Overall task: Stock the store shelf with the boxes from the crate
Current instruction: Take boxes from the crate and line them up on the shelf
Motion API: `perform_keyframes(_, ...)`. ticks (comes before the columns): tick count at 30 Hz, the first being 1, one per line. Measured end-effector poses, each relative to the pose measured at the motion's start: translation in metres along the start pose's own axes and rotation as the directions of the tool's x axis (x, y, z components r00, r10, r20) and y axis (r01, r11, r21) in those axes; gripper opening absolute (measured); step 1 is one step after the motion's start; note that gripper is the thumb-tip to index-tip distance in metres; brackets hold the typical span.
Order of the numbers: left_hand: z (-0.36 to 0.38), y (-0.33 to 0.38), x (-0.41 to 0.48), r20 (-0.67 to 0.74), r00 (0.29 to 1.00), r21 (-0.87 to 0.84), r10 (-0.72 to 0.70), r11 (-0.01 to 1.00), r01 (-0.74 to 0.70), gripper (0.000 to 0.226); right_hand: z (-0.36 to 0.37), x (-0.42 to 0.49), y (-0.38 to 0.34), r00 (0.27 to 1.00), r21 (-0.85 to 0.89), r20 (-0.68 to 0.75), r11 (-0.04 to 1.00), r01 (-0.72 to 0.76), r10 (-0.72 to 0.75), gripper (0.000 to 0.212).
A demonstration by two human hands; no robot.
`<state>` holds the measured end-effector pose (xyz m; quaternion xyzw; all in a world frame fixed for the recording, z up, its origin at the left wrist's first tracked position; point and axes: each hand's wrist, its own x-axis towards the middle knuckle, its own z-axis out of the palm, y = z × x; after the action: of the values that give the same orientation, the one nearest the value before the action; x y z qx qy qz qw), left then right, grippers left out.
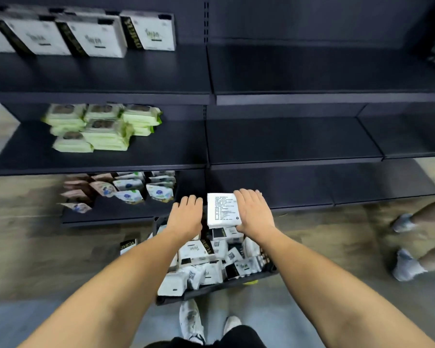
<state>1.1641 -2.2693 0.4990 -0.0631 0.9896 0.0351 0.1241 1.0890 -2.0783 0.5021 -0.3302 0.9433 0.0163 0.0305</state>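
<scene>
Far left, top board of the dark blue-grey metal store shelf [161, 79]: row of white cardboard boxes with black spines [93, 38], upright, side by side, touching. Board below: pale green soft packs [98, 126], stacked in uneven piles. Lowest board at left: brown and white pouches [126, 189], standing in rows, print too blurred to read. On the floor just left of the crate: single white box with a black side [128, 246], apart from the rest.

Centre: left hand [186, 217], palm down over the far end of the crate, fingers straight and close together, gripping nothing, just beside the lifted box with a narrow gap between. Beneath both hands: black plastic crate [211, 290] on the floor at the foot of the shelf, filled with jumbled white and black boxes [199, 254] lying at all angles.

Right of centre: flat white box printed with black text lines [221, 209], held above the crate's far end, in front of the lowest board, printed face up. Right hand [254, 212] clasped over its right half, fingers reaching its far edge, thumb hidden beneath.

Bottom centre: pair of white shoes [191, 320] just behind the crate. Far right: two bare legs in grey shoes [404, 247], another person's, on the floor well apart from the crate.
</scene>
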Motion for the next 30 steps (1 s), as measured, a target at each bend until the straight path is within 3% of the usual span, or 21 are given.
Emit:
perform_keyframes(8,-0.003,0.014,-0.032,-0.027,0.997,0.015,-0.076,0.997,0.076,0.055,-0.007,-0.028,0.007,0.997,0.025,-0.046,0.998,0.058,-0.056,0.078)
perform_keyframes(14,0.002,0.007,-0.080,-0.027,0.980,-0.011,-0.196,0.981,0.196,0.057,-0.007,-0.035,-0.014,0.977,0.025,-0.057,0.978,0.207,-0.206,0.072)
perform_keyframes(21,0.004,-0.054,-0.162,-0.024,0.901,-0.042,-0.434,0.901,0.433,0.060,-0.012,-0.022,-0.103,0.915,0.018,-0.064,0.916,0.401,-0.399,0.077)
perform_keyframes(26,0.004,-0.101,-0.206,-0.043,0.845,-0.093,-0.534,0.844,0.528,0.059,-0.015,-0.012,-0.170,0.853,-0.006,-0.086,0.856,0.516,-0.515,0.073)
perform_keyframes(30,0.008,-0.144,-0.237,-0.044,0.821,-0.096,-0.569,0.821,0.563,0.055,-0.017,-0.002,-0.223,0.845,-0.002,-0.110,0.850,0.526,-0.523,0.077)
